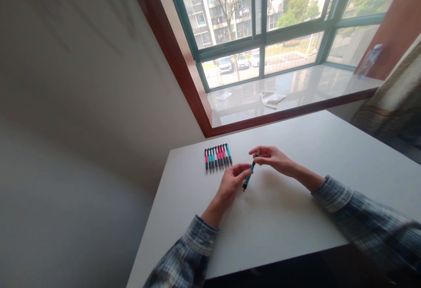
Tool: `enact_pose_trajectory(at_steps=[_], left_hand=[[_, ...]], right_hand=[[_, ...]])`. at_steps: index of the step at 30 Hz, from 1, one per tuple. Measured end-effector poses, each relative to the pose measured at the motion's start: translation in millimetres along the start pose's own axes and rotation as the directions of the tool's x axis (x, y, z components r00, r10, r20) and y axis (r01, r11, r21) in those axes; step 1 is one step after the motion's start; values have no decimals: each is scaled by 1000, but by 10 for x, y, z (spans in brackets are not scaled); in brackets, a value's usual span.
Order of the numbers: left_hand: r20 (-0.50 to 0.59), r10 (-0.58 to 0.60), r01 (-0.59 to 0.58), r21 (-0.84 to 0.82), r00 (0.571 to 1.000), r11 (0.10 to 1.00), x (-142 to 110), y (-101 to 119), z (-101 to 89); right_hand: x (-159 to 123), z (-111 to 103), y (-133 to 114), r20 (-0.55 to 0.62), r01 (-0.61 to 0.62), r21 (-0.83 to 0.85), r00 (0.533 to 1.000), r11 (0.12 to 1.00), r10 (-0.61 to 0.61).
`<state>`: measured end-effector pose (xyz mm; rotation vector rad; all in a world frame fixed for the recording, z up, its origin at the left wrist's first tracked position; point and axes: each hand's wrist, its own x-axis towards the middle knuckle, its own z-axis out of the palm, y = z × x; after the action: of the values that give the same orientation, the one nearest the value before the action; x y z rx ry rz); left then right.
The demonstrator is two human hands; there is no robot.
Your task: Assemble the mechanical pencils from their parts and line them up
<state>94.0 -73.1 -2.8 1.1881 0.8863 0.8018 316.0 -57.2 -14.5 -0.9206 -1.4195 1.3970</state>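
Note:
Both my hands hold one teal pen point(248, 178) with a black tip just above the white table point(296, 217). My left hand point(234, 178) pinches its middle with curled fingers. My right hand point(271, 156) grips its upper end between thumb and fingertips. A row of several pens point(218, 156), pink, teal and white with black grips, lies side by side on the table just left of and beyond my hands.
A wide glossy window sill point(309, 88) runs behind the table, with a crumpled white cloth point(272, 98) and a flat white scrap point(224, 96) on it. A curtain point(394, 99) hangs at the right. A grey wall stands at the left.

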Motion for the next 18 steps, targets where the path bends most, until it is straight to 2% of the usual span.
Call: enact_pose_trajectory(at_steps=[3,11,18], left_hand=[[-14,-1,1,0,1000,1000,11,-15,-8],[-28,-10,9,-18,1000,1000,30,-43,-15],[-27,-16,15,-14,1000,1000,22,-32,-13]], right_hand=[[-6,5,-34,18,9,-31,1000,999,-9],[12,-29,-18,-56,29,-65,998,997,-33],[18,-40,-9,-46,40,-43,998,998,-42]])
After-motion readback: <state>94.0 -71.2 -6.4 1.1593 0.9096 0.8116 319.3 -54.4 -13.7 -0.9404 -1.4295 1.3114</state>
